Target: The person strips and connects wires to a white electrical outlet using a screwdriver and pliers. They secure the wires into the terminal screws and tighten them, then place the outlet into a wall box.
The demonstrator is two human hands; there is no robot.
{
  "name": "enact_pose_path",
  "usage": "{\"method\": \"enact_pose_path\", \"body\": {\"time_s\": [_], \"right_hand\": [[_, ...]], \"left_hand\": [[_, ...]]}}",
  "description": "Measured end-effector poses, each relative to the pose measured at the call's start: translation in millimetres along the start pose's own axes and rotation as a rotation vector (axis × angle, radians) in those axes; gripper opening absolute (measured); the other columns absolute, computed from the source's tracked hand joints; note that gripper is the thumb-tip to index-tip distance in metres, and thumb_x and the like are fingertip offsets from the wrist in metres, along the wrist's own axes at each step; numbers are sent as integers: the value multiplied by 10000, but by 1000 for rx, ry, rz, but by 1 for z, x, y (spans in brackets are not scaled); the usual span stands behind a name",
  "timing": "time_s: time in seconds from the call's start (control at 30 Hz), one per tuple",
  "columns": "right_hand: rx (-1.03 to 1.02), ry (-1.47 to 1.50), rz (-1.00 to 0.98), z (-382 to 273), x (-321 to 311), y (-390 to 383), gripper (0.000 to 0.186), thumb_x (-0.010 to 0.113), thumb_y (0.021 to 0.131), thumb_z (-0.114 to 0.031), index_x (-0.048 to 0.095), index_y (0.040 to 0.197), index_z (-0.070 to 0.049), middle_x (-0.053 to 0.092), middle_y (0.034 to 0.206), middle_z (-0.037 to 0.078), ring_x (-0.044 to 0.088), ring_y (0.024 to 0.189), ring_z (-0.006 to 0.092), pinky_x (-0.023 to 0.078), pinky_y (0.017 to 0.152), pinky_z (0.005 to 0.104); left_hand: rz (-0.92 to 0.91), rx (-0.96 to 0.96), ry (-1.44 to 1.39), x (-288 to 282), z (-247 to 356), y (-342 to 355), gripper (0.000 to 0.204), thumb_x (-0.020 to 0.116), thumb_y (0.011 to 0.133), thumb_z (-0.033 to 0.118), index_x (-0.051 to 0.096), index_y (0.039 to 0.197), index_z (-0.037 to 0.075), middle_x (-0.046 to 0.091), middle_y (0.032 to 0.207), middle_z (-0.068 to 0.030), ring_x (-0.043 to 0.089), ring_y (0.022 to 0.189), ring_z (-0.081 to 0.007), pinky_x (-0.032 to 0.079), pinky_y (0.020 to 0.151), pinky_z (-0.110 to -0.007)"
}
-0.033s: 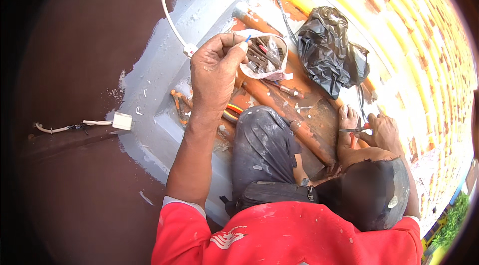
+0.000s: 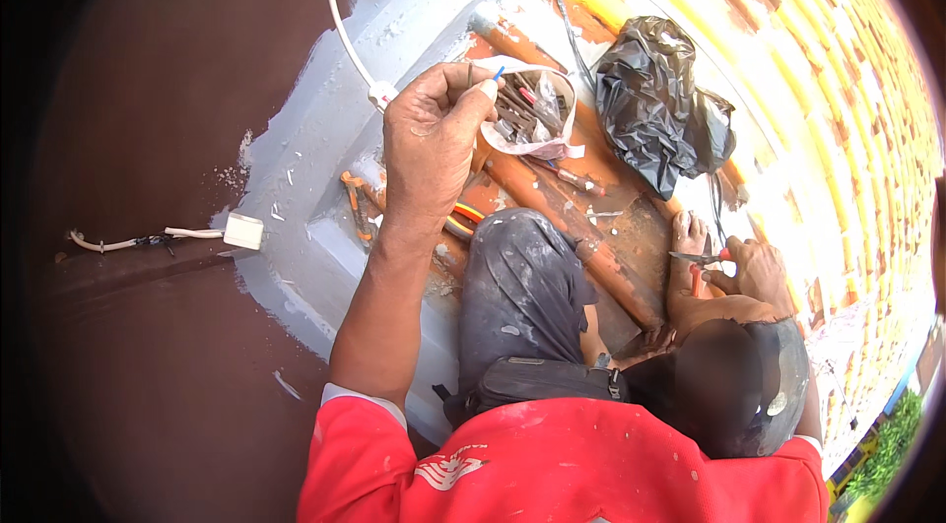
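My left hand (image 2: 434, 134) is raised left of centre, thumb and finger pinched on a thin wire (image 2: 499, 74) with a blue tip. Just behind it lies a white bag (image 2: 560, 146) of small hardware and metal bits. Low on the right, my right hand (image 2: 761, 274) grips a red-handled cutting tool (image 2: 711, 256), its dark blades lying across my bare foot or just above it; I cannot tell whether they touch. A white cable with a connector (image 2: 382, 95) runs down behind my left hand, partly hidden by it.
Orange roof tiles (image 2: 621, 282) carry loose tools (image 2: 576, 178), an orange-handled tool (image 2: 355, 208) and a crumpled black plastic bag (image 2: 655, 109). A grey-painted ledge (image 2: 296, 188) borders a dark brown surface with a white box (image 2: 243, 231) on a cable. Greenery (image 2: 887, 464) shows beyond the roof edge.
The view has shifted slightly, so the bags and my left hand appear a little further right. Both hands keep their grip.
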State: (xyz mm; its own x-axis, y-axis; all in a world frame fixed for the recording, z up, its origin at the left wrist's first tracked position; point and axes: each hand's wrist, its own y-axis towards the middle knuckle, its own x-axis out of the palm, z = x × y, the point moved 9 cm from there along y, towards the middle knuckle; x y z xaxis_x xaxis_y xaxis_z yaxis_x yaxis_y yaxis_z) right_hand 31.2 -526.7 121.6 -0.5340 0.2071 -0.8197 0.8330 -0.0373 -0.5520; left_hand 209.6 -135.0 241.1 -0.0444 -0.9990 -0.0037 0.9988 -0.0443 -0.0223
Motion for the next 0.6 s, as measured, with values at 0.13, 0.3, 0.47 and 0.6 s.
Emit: {"method": "enact_pose_path", "body": {"time_s": [0.13, 0.3, 0.47, 0.6], "right_hand": [[227, 436, -353, 12, 61, -8, 469, 848, 969, -389, 772, 1231, -7, 739, 939, 117, 706, 960, 226, 554, 874, 403], [-53, 1218, -473, -1, 94, 5, 354, 822, 1015, -227, 756, 1322, -65, 667, 1001, -36, 595, 887, 103, 518, 790, 299], [-72, 1178, -602, -2, 87, 10, 508, 800, 1029, -228, 655, 1480, -45, 682, 1184, 1, 601, 1104, 135, 464, 1034, 300], [-358, 981, -259, -51, -14, 30, 604, 719, 1067, -286, 521, 1565, -7, 677, 1387, 170, 623, 1330, 288, 440, 1177, 432]], "left_hand": [[10, 1, -36, -4, -2, -4, 99, 718, 1027, 50, 767, 1087, -12, 717, 844, -12, 538, 653, -19, 399, 587, -193], [-6, 7, -107, -3, 5, 0, 80, 721, 1013, 37, 762, 1067, -5, 713, 847, -18, 556, 652, -43, 440, 618, -198], [-5, 83, -140, 5, 22, -5, 88, 671, 1016, -17, 736, 1074, -2, 706, 873, -21, 593, 702, -48, 492, 641, -211], [-33, 82, -236, 15, 31, -3, 69, 667, 1044, -2, 718, 1091, -8, 703, 875, -42, 611, 721, -57, 508, 655, -210]]}}
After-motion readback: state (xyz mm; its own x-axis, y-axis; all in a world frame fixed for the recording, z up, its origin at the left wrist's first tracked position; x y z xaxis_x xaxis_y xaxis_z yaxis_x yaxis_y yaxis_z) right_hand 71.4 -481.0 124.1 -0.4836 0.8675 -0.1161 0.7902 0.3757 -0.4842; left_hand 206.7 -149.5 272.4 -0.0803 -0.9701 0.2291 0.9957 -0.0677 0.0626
